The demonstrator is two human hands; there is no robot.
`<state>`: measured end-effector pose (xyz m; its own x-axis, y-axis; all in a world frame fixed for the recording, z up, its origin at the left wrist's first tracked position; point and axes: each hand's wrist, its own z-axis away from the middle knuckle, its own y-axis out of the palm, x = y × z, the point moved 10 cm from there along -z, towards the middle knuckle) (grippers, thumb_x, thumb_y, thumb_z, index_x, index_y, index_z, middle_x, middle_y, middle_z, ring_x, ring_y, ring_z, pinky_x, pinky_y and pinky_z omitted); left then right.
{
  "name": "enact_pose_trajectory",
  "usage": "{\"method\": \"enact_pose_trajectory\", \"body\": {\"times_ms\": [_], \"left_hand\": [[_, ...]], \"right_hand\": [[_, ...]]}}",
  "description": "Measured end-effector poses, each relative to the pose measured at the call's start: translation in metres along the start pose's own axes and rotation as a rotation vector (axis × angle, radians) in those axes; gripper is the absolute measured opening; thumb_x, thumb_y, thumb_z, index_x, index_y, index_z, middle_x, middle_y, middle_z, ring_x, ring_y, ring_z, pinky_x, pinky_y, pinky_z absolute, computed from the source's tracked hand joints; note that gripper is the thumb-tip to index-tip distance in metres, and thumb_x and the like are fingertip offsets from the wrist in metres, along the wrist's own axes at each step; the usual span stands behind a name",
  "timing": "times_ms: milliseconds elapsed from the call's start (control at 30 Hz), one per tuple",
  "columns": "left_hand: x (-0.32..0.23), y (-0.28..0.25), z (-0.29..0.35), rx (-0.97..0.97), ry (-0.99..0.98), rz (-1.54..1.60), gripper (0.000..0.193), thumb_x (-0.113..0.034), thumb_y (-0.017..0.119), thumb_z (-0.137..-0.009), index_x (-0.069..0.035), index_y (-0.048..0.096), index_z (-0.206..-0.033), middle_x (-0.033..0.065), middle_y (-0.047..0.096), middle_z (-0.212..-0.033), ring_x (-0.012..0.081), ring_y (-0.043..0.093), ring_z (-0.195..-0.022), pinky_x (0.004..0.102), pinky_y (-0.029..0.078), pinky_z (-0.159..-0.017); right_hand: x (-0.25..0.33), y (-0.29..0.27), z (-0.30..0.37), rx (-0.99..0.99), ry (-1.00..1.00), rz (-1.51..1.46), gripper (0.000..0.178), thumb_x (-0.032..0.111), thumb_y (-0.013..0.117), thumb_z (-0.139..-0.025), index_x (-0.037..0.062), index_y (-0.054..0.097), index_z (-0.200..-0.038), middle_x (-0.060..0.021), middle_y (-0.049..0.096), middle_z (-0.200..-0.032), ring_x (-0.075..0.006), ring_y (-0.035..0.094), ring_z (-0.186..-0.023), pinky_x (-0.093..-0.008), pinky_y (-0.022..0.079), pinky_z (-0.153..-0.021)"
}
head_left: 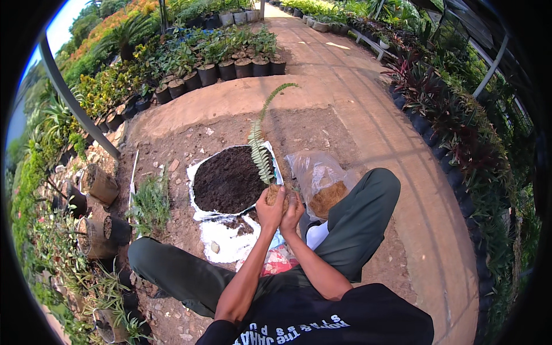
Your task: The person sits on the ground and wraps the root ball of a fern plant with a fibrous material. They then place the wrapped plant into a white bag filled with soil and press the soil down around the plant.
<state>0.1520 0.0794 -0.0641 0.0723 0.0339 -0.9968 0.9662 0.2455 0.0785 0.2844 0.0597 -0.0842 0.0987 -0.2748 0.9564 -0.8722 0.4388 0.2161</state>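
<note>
Both my hands are cupped around a ball of brown fibre [272, 195] at the base of a fern frond [261, 152]. My left hand [269, 211] wraps its near left side, and my right hand [293, 213] presses against its right side. The long green frond rises from the ball and arches over to the right at its tip. Just beyond and left of my hands lies an opened white sack [191, 198] heaped with dark soil [227, 178]. To the right sits a clear plastic bag [313, 165] with brown fibre [328, 198] inside.
Cut fern fronds [151, 201] lie on the ground at left. Black plant bags [244, 68] stand in rows beyond, and more potted plants [98, 184] line the left side. A paved path [414, 201] runs along the right, bordered by reddish plants [431, 98]. A metal post [75, 103] leans at left.
</note>
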Motion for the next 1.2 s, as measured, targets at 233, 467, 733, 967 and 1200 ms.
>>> {"method": "enact_pose_trajectory", "body": {"times_ms": [233, 467, 733, 967, 1200], "left_hand": [[-0.018, 0.012, -0.007, 0.168, -0.022, 0.209, 0.046, -0.031, 0.061, -0.098, 0.005, 0.057, -0.127, 0.0159, 0.063, -0.121, 0.0174, 0.058, -0.113, 0.0308, 0.044, -0.099], [0.005, 0.018, -0.008, 0.241, -0.213, 0.339, 0.056, -0.038, 0.058, -0.1, 0.0, 0.048, -0.139, 0.0144, 0.057, -0.13, 0.0197, 0.051, -0.123, 0.0328, 0.039, -0.106], [-0.024, -0.007, -0.058, 0.153, -0.124, 0.256, 0.053, -0.021, 0.077, -0.087, 0.001, 0.051, -0.129, 0.0105, 0.064, -0.115, 0.0162, 0.062, -0.101, 0.0299, 0.051, -0.088], [0.008, -0.045, -0.163, -0.023, 0.114, -0.017, 0.061, -0.024, 0.079, -0.085, 0.004, 0.049, -0.13, 0.0141, 0.063, -0.116, 0.0181, 0.06, -0.103, 0.0326, 0.049, -0.092], [0.085, -0.061, -0.271, 0.06, 0.147, -0.234, 0.076, -0.017, 0.074, -0.087, 0.002, 0.03, -0.146, 0.0195, 0.049, -0.136, 0.0274, 0.05, -0.125, 0.0393, 0.041, -0.106]], "right_hand": [[-0.031, 0.001, -0.021, 0.018, 0.385, -0.594, 0.041, 0.036, 0.042, -0.102, 0.0022, 0.055, -0.123, -0.0116, 0.062, -0.118, -0.0237, 0.064, -0.108, -0.0401, 0.053, -0.093], [-0.028, 0.019, -0.019, 0.033, 0.528, -0.725, 0.044, 0.04, 0.047, -0.102, 0.0031, 0.056, -0.125, -0.0134, 0.062, -0.122, -0.0232, 0.062, -0.113, -0.0403, 0.052, -0.095], [0.017, 0.074, -0.07, 0.295, 0.003, 0.137, 0.044, 0.031, 0.04, -0.106, -0.0053, 0.057, -0.124, -0.0172, 0.064, -0.118, -0.0259, 0.059, -0.109, -0.0362, 0.043, -0.099], [-0.065, 0.149, -0.127, 0.445, 0.17, 0.426, 0.049, 0.033, 0.036, -0.103, -0.0034, 0.054, -0.131, -0.03, 0.059, -0.126, -0.0458, 0.053, -0.121, -0.048, 0.041, -0.102], [-0.174, 0.23, -0.181, 0.693, 0.33, 0.242, 0.055, 0.036, 0.042, -0.102, -0.007, 0.046, -0.136, -0.0298, 0.057, -0.128, -0.0399, 0.052, -0.127, -0.0419, 0.039, -0.106]]}}
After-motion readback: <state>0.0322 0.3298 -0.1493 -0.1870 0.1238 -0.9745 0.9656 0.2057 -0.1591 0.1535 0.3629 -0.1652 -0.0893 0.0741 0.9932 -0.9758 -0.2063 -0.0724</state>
